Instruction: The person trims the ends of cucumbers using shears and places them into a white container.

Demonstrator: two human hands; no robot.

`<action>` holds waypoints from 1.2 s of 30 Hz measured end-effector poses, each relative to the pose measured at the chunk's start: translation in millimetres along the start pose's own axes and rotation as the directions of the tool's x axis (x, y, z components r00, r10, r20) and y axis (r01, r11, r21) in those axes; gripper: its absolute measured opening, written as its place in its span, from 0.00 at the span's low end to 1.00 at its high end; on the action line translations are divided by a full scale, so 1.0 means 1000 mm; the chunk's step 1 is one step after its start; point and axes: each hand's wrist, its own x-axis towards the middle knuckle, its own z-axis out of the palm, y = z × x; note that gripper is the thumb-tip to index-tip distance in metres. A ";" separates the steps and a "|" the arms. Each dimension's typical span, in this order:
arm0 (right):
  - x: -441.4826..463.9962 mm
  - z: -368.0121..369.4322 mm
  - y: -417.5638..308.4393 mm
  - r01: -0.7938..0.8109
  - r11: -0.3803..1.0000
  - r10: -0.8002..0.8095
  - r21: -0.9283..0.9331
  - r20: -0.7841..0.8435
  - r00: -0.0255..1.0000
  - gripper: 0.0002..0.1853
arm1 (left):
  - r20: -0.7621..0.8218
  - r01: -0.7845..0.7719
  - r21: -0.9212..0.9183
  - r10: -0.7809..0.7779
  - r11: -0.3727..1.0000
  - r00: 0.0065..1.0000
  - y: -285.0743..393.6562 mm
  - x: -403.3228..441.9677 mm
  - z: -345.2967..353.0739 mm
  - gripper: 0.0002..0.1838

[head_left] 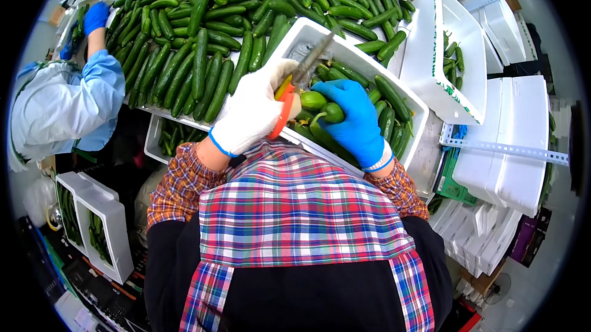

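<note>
Left hand (pixel 253 109): clamped on scissors (pixel 284 114). Right hand (pixel 352 118): closed on cucumbers (pixel 333 112) over box (pixel 421 121). Looked like trimming stage; seemingly called for blades (pixel 315 57) clear of fingers (pixel 331 91).

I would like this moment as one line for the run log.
white-gloved left grip: holds orange-handled scissors | blue-gloved right grip: holds cucumber | below: white box with cucumbers | beyond: cucumber pile

Open air right of hands (pixel 353 120), white box rim (pixel 421 110) beyond
</note>
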 end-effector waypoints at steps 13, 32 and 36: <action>-0.002 -0.001 0.013 -0.325 0.858 0.383 0.398 -0.073 0.921 0.25 | 0.169 -0.157 0.422 0.092 0.893 0.981 0.011 -0.033 -0.018 0.26; 0.003 -0.009 0.025 -0.474 -0.035 0.468 0.880 0.434 0.770 0.22 | 0.050 0.267 -0.154 -0.263 0.951 0.964 -0.014 -0.028 -0.007 0.21; 0.010 -0.006 0.042 -0.289 -0.469 0.329 0.834 0.469 0.820 0.22 | 0.112 0.344 -0.568 -0.344 0.748 0.932 -0.013 -0.017 0.001 0.22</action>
